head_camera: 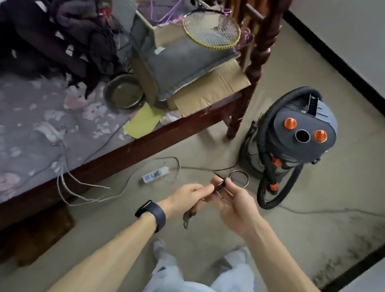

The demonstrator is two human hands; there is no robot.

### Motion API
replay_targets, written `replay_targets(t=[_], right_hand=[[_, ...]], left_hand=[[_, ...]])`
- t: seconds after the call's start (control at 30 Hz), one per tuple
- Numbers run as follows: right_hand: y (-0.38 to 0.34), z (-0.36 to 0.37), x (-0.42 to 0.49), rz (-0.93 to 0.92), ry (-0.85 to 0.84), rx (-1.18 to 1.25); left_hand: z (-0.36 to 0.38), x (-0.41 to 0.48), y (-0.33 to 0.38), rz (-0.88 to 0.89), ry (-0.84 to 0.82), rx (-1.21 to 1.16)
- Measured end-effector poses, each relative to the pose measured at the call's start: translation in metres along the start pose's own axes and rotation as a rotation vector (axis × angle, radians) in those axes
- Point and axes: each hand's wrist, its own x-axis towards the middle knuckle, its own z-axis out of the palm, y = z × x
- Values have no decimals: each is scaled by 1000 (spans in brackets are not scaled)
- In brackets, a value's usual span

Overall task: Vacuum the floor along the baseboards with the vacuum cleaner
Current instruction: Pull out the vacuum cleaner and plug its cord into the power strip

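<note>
One landmark for these notes: the vacuum cleaner (295, 138), standing upright on the bare floor, nobody touching it

Wooden bed (136, 147): just left of the vacuum cleaner, turned corner post close beside the drum; glossy dark rail

Black baseboard (360, 82): behind the vacuum cleaner, well apart; flat matte band under a pale wall

Canister itself: metal drum, grey plastic head, two orange knobs, carry handle on top. Looks hefty and rigid, so lift by the top handle

Hose (276, 198): loops in front of the vacuum cleaner; black, ribbed, floppy. Best held at a stiff end, not mid-loop

White power strip (155, 174): left-front of the vacuum cleaner, thin cords trailing

Left hand (191, 195) and right hand (236, 200): in front of the vacuum cleaner, fingers of both curled round a small dark piece (217, 189); possibly a plug end, too blurred to be sure
</note>
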Motion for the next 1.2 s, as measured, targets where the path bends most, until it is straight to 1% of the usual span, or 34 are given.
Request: replay_targets(t=[0.07,0.13,0.2,0.27,0.33,0.4,0.47,0.5,0.53,0.6,0.67,0.73,0.83,0.9,0.97,1.03,1.1,1.13,1.17,1.2], right_hand=[[20,13,21,20,59,-31],[38,28,40,66,118,-11],[56,42,57,73,145,4],[72,57,67,42,168,44],[84,67,73,0,231,19],[85,62,77,-30,309,-149],[83,48,84,-71,408,-453],[82,41,87,-104,448,-611],[80,34,89,-128,474,-759],[76,29,95,-139,503,-1030],[77,39,101,-168,483,-1187],[77,58,113,-218,456,-1202],[73,87,137,-336,526,-1138],[69,97,160,-456,561,-1027],[67,96,189,-540,516,-898],[72,88,212,-589,441,-856],[80,65,235,-592,345,-949],[84,49,250,-559,292,-1063],[86,32,264,-494,225,-1210],[89,9,281,-387,174,-1363]], left_hand=[[-36,-1,-28,128,132,132],[-71,0,-55,169,199,131],[-97,-5,-76,191,198,122],[-117,-10,-92,190,217,137],[-140,-15,-106,162,330,111],[-166,-20,-114,108,500,8],[-200,-31,-119,85,680,74],[-215,-38,-119,81,715,111],[-228,-45,-119,83,706,132],[-246,-53,-119,82,637,165],[-256,-53,-122,74,594,159],[-258,-49,-124,58,599,112],[-251,-41,-129,49,621,57],[-242,-31,-134,60,600,23],[-232,-15,-140,65,580,14],[-220,5,-146,73,567,3],[-205,31,-157,71,557,-3],[-197,45,-164,53,556,0],[-189,61,-174,29,558,19],[-180,78,-185,1,558,52]])
